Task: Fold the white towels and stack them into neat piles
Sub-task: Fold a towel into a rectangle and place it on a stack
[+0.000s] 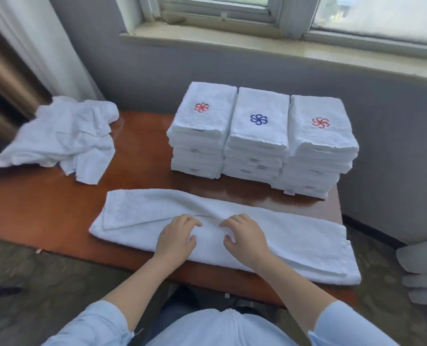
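A grey wall with a pale window sill (pixel 257 43) ran behind a reddish-brown wooden table (pixel 45 208). The long white towel (pixel 294 236), already folded lengthwise into a strip, lay flat along the table's near edge, its right end reaching just past the table's right corner. Behind it, toward the wall, stood three piles of folded white towels packed side by side and touching: the left pile (pixel 202 146), the middle pile (pixel 257 146) and the right pile (pixel 319 156), the last sitting slightly nearer the person. At the table's far left corner, well apart from the piles, lay a crumpled heap of unfolded white towels (pixel 62 138), partly hanging over the edge. Both forearms came out of light blue sleeves. The left hand (pixel 176 239) and the right hand (pixel 246 237) rested near each other on the middle of the strip, fingers spread apart and lightly bent, tips pressing the cloth on either side of a shallow ridge, gripping nothing. The top towels carried small embroidered flowers: a red flower (pixel 202 107), a blue flower (pixel 258 119) and another red one (pixel 320 122).
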`<state>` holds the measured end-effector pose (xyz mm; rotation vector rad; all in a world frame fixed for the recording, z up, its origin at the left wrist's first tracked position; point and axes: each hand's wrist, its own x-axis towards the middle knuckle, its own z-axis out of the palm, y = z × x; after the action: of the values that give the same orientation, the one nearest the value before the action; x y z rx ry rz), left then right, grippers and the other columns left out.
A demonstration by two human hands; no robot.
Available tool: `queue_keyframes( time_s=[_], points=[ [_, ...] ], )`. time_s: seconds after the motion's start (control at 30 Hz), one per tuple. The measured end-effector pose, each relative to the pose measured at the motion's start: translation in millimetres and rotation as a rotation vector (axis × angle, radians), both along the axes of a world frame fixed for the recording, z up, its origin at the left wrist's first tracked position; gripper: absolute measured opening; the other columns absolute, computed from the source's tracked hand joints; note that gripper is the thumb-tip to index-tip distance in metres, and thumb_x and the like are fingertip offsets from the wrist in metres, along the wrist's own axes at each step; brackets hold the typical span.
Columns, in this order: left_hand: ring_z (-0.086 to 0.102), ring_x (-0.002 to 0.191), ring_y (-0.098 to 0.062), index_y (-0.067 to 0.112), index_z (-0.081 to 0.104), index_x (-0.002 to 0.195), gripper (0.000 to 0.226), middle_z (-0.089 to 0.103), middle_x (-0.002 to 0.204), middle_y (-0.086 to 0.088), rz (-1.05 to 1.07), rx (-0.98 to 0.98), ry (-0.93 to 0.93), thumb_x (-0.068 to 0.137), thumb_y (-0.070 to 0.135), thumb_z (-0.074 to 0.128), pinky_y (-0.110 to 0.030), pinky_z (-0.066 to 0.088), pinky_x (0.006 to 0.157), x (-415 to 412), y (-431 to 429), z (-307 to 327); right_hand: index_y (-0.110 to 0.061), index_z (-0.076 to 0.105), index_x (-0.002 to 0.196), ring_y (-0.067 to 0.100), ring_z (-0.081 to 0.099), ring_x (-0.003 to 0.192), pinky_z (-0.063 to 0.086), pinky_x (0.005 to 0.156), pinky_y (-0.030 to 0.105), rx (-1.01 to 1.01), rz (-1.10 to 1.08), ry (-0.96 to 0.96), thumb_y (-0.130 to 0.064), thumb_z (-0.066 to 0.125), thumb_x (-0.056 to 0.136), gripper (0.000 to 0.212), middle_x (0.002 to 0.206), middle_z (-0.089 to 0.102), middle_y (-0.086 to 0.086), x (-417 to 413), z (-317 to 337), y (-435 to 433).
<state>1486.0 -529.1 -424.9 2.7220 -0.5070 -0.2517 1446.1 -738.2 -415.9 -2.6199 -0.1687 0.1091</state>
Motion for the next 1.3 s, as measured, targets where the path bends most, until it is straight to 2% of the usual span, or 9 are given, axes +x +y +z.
queue_keyframes(
  time_s=[0.27, 0.37, 0.5, 0.63, 0.7, 0.87, 0.97, 1.2, 1.3],
  points=[
    [0.051, 0.119, -0.009, 0.029, 0.059, 0.127, 0.034, 0.056, 0.131, 0.010, 0.117, 0.028, 0.013, 0.094, 0.024, 0.061, -0.022, 0.046, 0.094, 32.2, 65.4, -0.3, -0.029, 0.057, 0.135, 0.014, 0.047, 0.121, 0.038, 0.091, 0.026, -0.134, 0.129, 0.037, -0.021, 0.050, 0.095, 0.042, 0.128, 0.061, -0.012, 47.8, -6.9, 70.4],
    [0.050, 0.120, -0.011, 0.029, 0.056, 0.131, 0.039, 0.055, 0.133, 0.009, 0.047, 0.068, 0.027, 0.094, 0.021, 0.060, -0.024, 0.044, 0.095, 52.2, 81.6, -5.0, -0.027, 0.052, 0.140, 0.016, 0.045, 0.125, 0.038, 0.092, 0.028, -0.159, 0.101, 0.073, -0.020, 0.048, 0.096, 0.045, 0.134, 0.056, -0.009, 64.5, -11.5, 94.3],
    [0.052, 0.114, -0.017, 0.027, 0.054, 0.134, 0.042, 0.055, 0.126, 0.007, -0.144, 0.139, 0.053, 0.093, 0.016, 0.055, -0.030, 0.047, 0.081, 77.9, 98.5, -15.1, -0.026, 0.052, 0.141, 0.015, 0.043, 0.130, 0.039, 0.093, 0.028, -0.178, 0.024, 0.146, -0.020, 0.047, 0.096, 0.046, 0.136, 0.053, -0.008, 75.7, -19.8, 116.2],
    [0.061, 0.103, -0.025, 0.017, 0.069, 0.116, 0.034, 0.064, 0.109, -0.002, -0.241, 0.034, 0.018, 0.085, 0.007, 0.060, -0.039, 0.051, 0.067, 99.2, 105.8, -23.2, -0.023, 0.059, 0.134, 0.018, 0.044, 0.127, 0.040, 0.092, 0.028, -0.193, -0.086, 0.170, -0.018, 0.050, 0.093, 0.042, 0.129, 0.056, -0.006, 77.0, -27.8, 134.9],
    [0.060, 0.103, -0.020, 0.020, 0.072, 0.111, 0.028, 0.066, 0.108, 0.003, -0.269, -0.007, 0.035, 0.087, 0.012, 0.058, -0.036, 0.050, 0.070, 109.7, 109.0, -25.0, -0.022, 0.062, 0.129, 0.020, 0.045, 0.126, 0.040, 0.092, 0.030, -0.211, -0.150, 0.160, -0.017, 0.051, 0.093, 0.038, 0.126, 0.058, -0.005, 77.1, -29.0, 144.2],
    [0.059, 0.072, -0.017, 0.016, 0.067, 0.077, 0.009, 0.064, 0.078, 0.007, -0.371, -0.240, -0.037, 0.074, 0.011, 0.061, -0.028, 0.043, 0.054, 125.4, 120.9, -12.1, -0.010, 0.074, 0.099, 0.030, 0.063, 0.093, 0.049, 0.073, 0.039, -0.185, -0.300, 0.029, -0.003, 0.068, 0.078, 0.024, 0.097, 0.069, 0.005, 74.4, -18.4, 161.7],
    [0.047, 0.060, -0.016, 0.013, 0.055, 0.068, 0.006, 0.054, 0.067, 0.006, -0.473, -0.320, -0.095, 0.066, 0.008, 0.054, -0.026, 0.032, 0.048, 127.5, 131.6, -1.6, -0.009, 0.069, 0.079, 0.029, 0.058, 0.068, 0.045, 0.057, 0.036, -0.194, -0.351, -0.034, 0.008, 0.068, 0.064, 0.023, 0.076, 0.064, 0.005, 68.1, -9.7, 162.4],
    [0.039, 0.055, -0.014, 0.018, 0.045, 0.066, 0.008, 0.046, 0.062, 0.007, -0.680, -0.199, 0.078, 0.070, 0.012, 0.044, -0.028, 0.030, 0.049, 120.1, 152.7, -8.7, -0.025, 0.050, 0.083, 0.013, 0.046, 0.065, 0.034, 0.053, 0.020, -0.116, -0.184, 0.225, -0.018, 0.058, 0.078, 0.012, 0.077, 0.050, -0.010, 36.2, -4.7, 159.9],
    [0.041, 0.061, -0.011, 0.025, 0.046, 0.069, 0.009, 0.048, 0.069, 0.011, -0.764, -0.029, 0.153, 0.075, 0.020, 0.042, -0.020, 0.027, 0.053, 114.8, 155.9, -17.3, -0.028, 0.054, 0.089, 0.012, 0.050, 0.072, 0.042, 0.058, 0.021, -0.120, -0.155, 0.345, -0.022, 0.060, 0.079, 0.013, 0.081, 0.052, -0.012, 29.6, -10.9, 164.0]
  ],
)
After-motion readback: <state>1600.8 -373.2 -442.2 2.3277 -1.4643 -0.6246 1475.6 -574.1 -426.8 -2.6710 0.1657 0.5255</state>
